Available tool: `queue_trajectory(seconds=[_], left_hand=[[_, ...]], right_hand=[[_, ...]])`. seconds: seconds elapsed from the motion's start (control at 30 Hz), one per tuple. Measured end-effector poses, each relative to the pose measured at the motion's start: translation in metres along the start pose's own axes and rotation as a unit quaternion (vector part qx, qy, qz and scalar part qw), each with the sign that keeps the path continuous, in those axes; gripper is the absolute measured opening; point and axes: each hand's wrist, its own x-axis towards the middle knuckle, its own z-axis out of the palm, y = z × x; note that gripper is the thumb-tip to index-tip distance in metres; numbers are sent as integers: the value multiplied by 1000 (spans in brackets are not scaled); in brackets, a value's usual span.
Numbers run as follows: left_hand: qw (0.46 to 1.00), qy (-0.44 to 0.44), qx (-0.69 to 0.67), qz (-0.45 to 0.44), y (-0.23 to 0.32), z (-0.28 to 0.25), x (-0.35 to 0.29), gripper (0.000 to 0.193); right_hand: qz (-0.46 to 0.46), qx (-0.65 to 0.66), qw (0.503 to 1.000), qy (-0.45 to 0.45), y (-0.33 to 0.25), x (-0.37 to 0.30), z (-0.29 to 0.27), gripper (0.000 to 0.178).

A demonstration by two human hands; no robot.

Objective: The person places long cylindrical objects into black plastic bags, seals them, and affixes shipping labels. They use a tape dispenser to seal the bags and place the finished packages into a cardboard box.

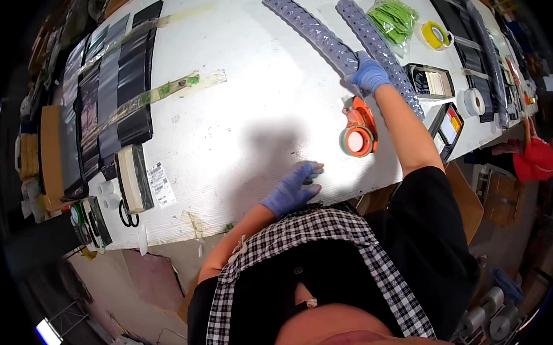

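So the person is mid-reach here: the right hand (369,75), in a blue glove, is stretched out across the white tabletop (248,93) and has its fingers curled around the near end of a long purple-grey roll (310,30) that looks like stacked bags or bubble sleeves. A second roll (376,48) of the same kind lies just beside it, running under the forearm. Looks like the pick-up stage, with the grip closed on the roll but the roll lying flat on the tabletop, not lifted. Pulling it in would probably call for clearing the orange tape dispenser (358,129) that sits between the roll and the person's body, near the right forearm.

The left hand (292,187), also gloved, is spread flat with fingers apart, resting on the tabletop close to the near edge and holding nothing, seemingly just bracing.

Off to the left, dark flat pouches (109,87) are lined up under strips of tape, well apart from both hands
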Motion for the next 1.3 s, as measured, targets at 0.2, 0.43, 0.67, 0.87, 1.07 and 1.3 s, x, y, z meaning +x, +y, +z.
queue_trajectory(seconds=[0.2,0.43,0.67,0.87,1.07,1.3], left_hand=[[898,271,345,17,-19,-170,-60,38],[736,436,507,-105,-9,-421,-148,35],[751,234,613,-77,-38,-497,-130,39],[723,198,660,-61,-34,-512,-104,22],[855,387,319,-131,-89,-590,-192,24],[732,237,609,-193,-28,-572,-239,49]], right_hand=[[1,451,880,-150,-30,-60,16,64],[-167,166,969,70,-69,-111,189,82],[-19,407,913,27,-92,-118,184,67],[32,436,898,39,-102,-112,157,69],[-25,7,999,-32,-198,-103,138,109],[-75,382,919,57,-168,-98,178,92]])
